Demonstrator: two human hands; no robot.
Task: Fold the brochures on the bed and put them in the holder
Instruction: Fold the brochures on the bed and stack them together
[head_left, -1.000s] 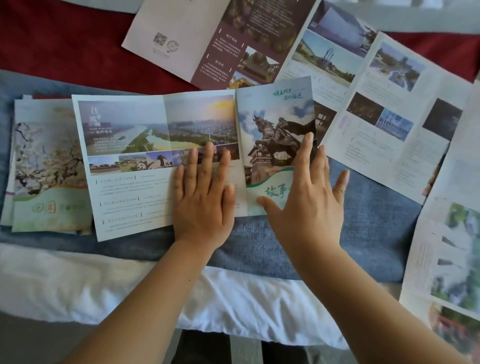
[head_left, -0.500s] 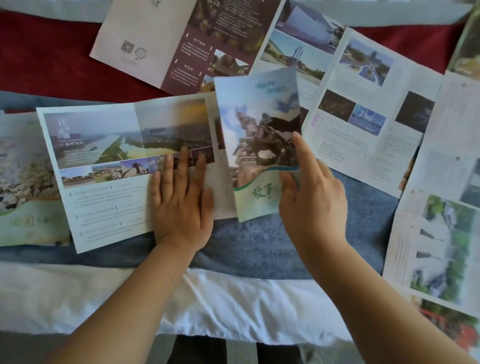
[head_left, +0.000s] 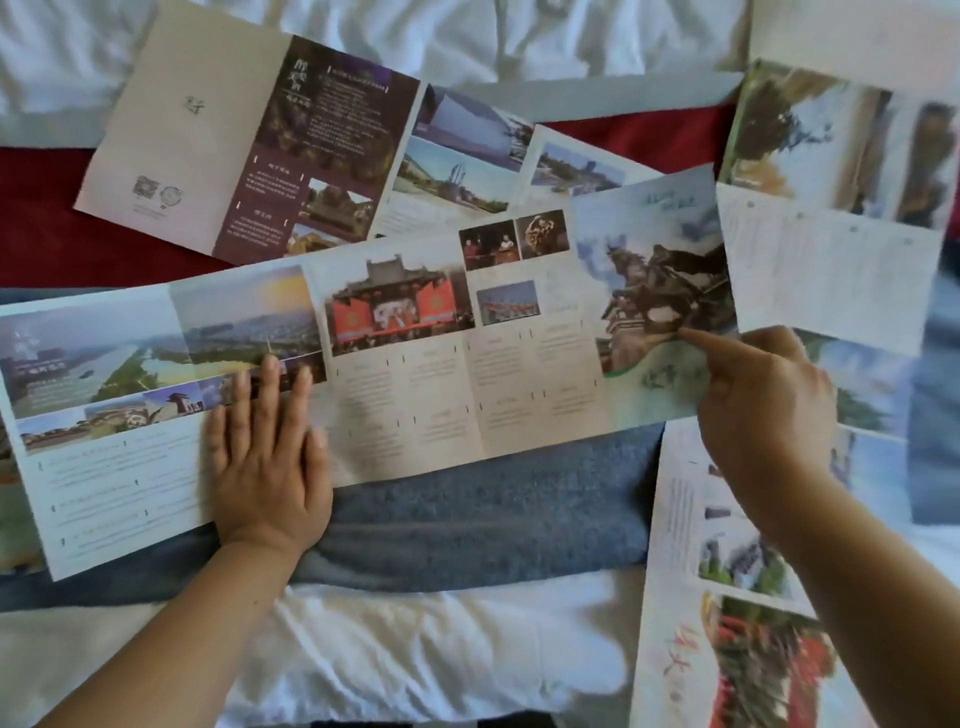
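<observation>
Head camera, looking down on a bed: a person works on a long brochure (head_left: 415, 364) spread unfolded across the middle of the frame, its panels running from the left edge to right of centre. The left hand (head_left: 267, 462) lies flat on the brochure left of centre, palm down, fingers straight and slightly spread, pressing the paper onto a blue blanket (head_left: 493, 519). The right hand (head_left: 763, 415), right of centre, grips the end panel (head_left: 654, 291), a cover picturing a horseman statue; its forefinger (head_left: 701, 340) stretches along the panel's face, the other fingers are curled, and the panel tilts up off the bed.

More unfolded brochures lie round it: a purple-and-cream one (head_left: 311, 156) at upper left, a pale one (head_left: 831, 249) at upper right, and another (head_left: 727, 623) at lower right, partly under the right forearm. A QR code (head_left: 145, 186) and a round seal sit on the cream panel. Chinese characters appear on the purple panel and on the cover, too blurred to read.

A red cloth (head_left: 41, 218) shows at left, a white sheet (head_left: 415, 649) along the bottom.
</observation>
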